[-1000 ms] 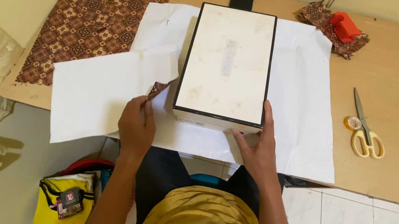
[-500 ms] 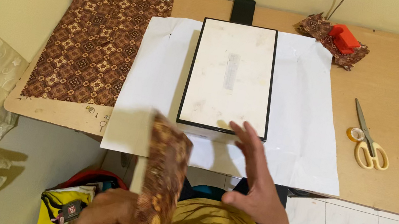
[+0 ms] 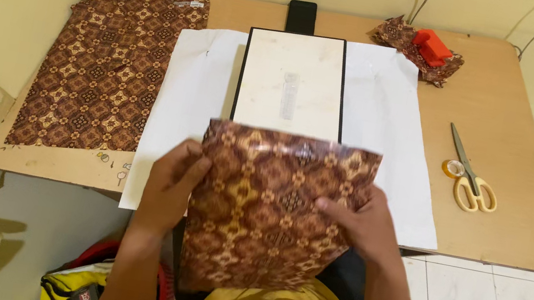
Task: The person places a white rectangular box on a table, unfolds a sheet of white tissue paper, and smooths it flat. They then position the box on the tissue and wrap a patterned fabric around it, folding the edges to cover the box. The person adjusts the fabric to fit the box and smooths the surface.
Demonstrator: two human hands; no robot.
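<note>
At the wooden desk (image 3: 488,209), your left hand (image 3: 169,184) and right hand (image 3: 363,224) grip a batik-patterned wrapping sheet (image 3: 269,201), apparently being sized against the white-lidded box (image 3: 291,82); next, align it squarely.

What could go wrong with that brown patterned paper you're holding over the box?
The brown patterned paper is held by the left hand and right hand only at its side edges, and its lower part hangs past the table edge, so it might sag, crease or slip. It hides the near end of the white box, so it could go on crooked. The white sheet under the box lies loose and might shift.
</note>
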